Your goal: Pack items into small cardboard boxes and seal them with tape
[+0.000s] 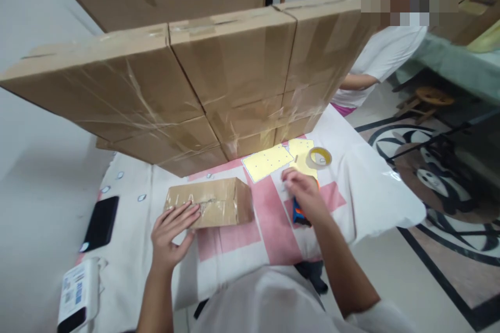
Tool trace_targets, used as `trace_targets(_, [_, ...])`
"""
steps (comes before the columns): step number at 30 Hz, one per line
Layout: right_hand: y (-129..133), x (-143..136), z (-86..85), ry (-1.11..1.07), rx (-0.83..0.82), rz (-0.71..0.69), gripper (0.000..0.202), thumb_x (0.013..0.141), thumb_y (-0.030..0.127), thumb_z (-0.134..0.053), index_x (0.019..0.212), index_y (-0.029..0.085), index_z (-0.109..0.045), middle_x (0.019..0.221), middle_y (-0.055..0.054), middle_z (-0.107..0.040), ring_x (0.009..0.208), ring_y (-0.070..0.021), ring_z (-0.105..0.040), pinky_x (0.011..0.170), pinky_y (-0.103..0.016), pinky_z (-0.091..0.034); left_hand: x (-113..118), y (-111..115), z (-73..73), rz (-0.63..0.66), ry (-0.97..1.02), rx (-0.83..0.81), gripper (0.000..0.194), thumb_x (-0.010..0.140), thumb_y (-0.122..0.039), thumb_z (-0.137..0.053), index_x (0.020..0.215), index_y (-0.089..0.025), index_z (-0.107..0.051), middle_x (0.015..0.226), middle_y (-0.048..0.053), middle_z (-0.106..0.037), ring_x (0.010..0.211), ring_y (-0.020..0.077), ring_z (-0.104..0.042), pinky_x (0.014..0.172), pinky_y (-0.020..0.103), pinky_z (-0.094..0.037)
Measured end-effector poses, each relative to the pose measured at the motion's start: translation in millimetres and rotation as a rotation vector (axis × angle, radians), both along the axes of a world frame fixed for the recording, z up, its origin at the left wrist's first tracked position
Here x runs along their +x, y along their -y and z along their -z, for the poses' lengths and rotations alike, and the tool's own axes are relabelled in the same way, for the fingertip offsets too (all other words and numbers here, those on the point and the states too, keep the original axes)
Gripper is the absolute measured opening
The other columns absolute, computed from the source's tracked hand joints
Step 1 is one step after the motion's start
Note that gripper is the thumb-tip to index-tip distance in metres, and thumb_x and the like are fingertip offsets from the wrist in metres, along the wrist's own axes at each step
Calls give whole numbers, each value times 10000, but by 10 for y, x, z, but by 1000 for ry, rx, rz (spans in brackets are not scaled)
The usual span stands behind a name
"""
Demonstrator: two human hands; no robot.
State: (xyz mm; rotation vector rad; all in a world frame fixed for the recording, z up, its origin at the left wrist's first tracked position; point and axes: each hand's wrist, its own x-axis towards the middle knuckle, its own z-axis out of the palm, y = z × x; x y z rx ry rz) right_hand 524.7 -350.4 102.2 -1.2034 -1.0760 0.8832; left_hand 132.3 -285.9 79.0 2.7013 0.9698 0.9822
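A small taped cardboard box [222, 205] lies on the cloth-covered table in front of me. My left hand [174, 231] rests on its near left side with the fingers stretched out. To the right of the box, my right hand [307, 195] is raised a little above the cloth, its fingers curled together. Whatever may be between those fingertips is too small and blurred to make out. Under and beside this hand lies a blue-and-orange object [299, 214], mostly hidden by it. Just beyond is a roll of tape [319, 157].
Stacked cardboard boxes [234, 62] form a wall along the table's far side. A dark phone [102, 222] and a white device [78, 291] lie at the left. A person in a white top [383, 57] is beyond the stack at right, near a wooden stool [433, 96].
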Motion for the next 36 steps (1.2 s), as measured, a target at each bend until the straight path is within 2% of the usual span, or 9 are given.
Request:
trace_targets(3, [-26,-679,248,-129,-95,-153,283,853,453,-708,731,219,-607,1028,-66,-589,1075,-231,-586,968,-385,-452,-111,-30,28,-13,49,-75,293,869,-230,-620,1150,-255,-699,1178,90,-761,1239,294,-643,1034,483,-420])
trace_targets(6, [-122,-969,479,-178,-174,-151,356,814,537,-736,723,212,-623,1294,-119,-557,1328,-277,-487,1110,-426,-363,-155,-33,46,-28,74,-119,291,864,-242,-633,1146,-255,-703,1192,93,-755,1249,302,-636,1048,500,-413])
trace_targets(13, [-207,-998,608,-284,-213,-247,366,787,558,-754,744,218,-624,1486,-120,-469,1443,-290,-391,1139,-406,-318,-69,5,18,-36,76,-109,283,865,-257,-638,1141,-260,-706,1171,95,-762,1234,311,-644,1026,513,-417])
trace_targets(18, [-234,-1037,724,-291,-173,-249,369,776,520,-773,785,224,-553,1363,-100,-515,1362,-281,-450,1078,-389,-381,-30,-7,-10,-45,67,-102,266,864,-266,-625,1117,-264,-709,1153,86,-769,1225,310,-650,1022,511,-424])
trace_targets(21, [-191,-1015,841,-298,-146,-226,451,756,475,-798,1041,261,-522,1267,-76,-535,1256,-251,-510,1037,-385,-426,-22,-15,-28,-30,35,-72,276,867,-272,-589,1122,-261,-694,1143,81,-772,1209,303,-660,1071,532,-393])
trace_targets(24, [-54,-965,937,-180,-153,-278,692,824,425,-737,1397,289,-375,1356,-101,-474,1317,-245,-465,1067,-399,-421,56,104,-4,-50,-37,-30,315,880,-299,-547,1174,-260,-652,1185,82,-756,1343,330,-555,1197,626,-197])
trace_targets(26, [75,-960,964,-29,-142,-320,664,889,396,-661,1463,281,-349,1411,-114,-441,1361,-250,-426,1101,-416,-401,184,300,55,-113,-61,-29,396,888,-393,-555,1254,-246,-596,1360,118,-660,1494,366,-340,1217,681,-64])
trace_targets(30, [311,-1074,949,261,-90,-294,521,916,340,-624,1395,235,-448,1363,-126,-484,1335,-269,-438,1135,-454,-365,603,828,225,-196,14,-14,790,816,-520,-702,1478,-276,-348,1692,112,-148,1569,375,45,1213,720,46])
trace_targets(36, [394,-1219,967,518,-118,-250,505,913,318,-626,1371,189,-457,1357,-161,-543,1310,-313,-460,1098,-508,-305,994,1094,372,-396,106,29,1081,757,-216,-827,1527,-380,-86,1689,107,-16,1572,357,35,1206,769,-112])
